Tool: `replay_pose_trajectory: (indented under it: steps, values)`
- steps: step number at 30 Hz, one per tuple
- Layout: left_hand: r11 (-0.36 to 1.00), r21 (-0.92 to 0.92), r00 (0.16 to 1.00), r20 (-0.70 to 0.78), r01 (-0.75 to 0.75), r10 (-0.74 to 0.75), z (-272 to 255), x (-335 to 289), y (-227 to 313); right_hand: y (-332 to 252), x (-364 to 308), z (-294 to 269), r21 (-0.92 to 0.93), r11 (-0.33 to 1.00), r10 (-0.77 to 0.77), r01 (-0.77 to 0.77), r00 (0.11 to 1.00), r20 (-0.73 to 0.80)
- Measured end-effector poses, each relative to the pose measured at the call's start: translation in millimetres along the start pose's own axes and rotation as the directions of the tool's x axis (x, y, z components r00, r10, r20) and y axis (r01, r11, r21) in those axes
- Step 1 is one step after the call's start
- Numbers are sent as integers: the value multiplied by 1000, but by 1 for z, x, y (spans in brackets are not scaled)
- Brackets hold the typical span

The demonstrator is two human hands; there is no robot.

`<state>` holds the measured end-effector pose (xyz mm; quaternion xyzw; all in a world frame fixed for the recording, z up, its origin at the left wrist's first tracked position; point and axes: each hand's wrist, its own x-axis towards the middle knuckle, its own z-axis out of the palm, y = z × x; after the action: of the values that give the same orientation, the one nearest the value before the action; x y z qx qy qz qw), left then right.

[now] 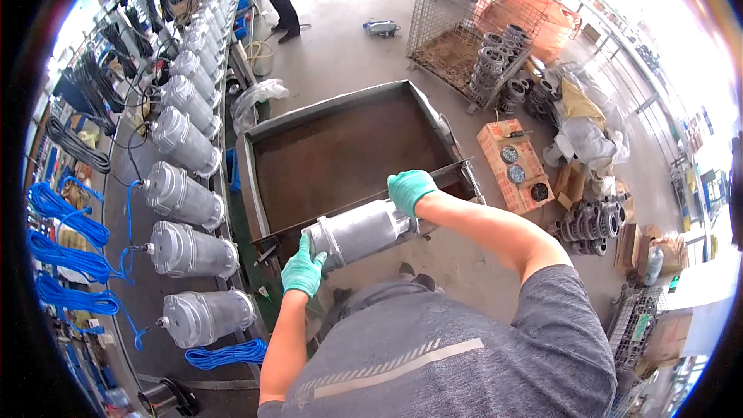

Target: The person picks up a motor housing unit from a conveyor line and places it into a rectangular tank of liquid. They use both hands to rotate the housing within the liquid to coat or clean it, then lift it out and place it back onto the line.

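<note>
Head: cylinder at tank, grey floor

Green-gloved hands apart: left hand nearer the torso, right hand farther forward, fingers curled.

Two gloved hands, one held cylinder, one tank.

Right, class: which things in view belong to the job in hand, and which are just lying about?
Job, judging by position:
metal cylinder, held by the left grip and right grip;
open tray next to it;
probably the similar cylinders lined up at left.

Lying about, apparently:
blue device on the floor;
orange sack;
wire cage;
cardboard box.
</note>
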<state>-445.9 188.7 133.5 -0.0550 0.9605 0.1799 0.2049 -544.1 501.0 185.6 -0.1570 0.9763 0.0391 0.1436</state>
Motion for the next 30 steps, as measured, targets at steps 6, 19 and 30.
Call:
replay_pose_trajectory:
  steps: [6,19,30]
  values:
    - [1000,13,1000,19,9,-9,-5,-3,0,11,-11,-15,-159,857,-478,491,871,113]
    - [999,13,999,-25,-37,37,7,3,-8,40,-5,-7,-237,768,-602,595,797,48]
    - [999,34,999,-35,-32,33,13,7,-14,13,-18,-15,162,985,-74,52,988,133]
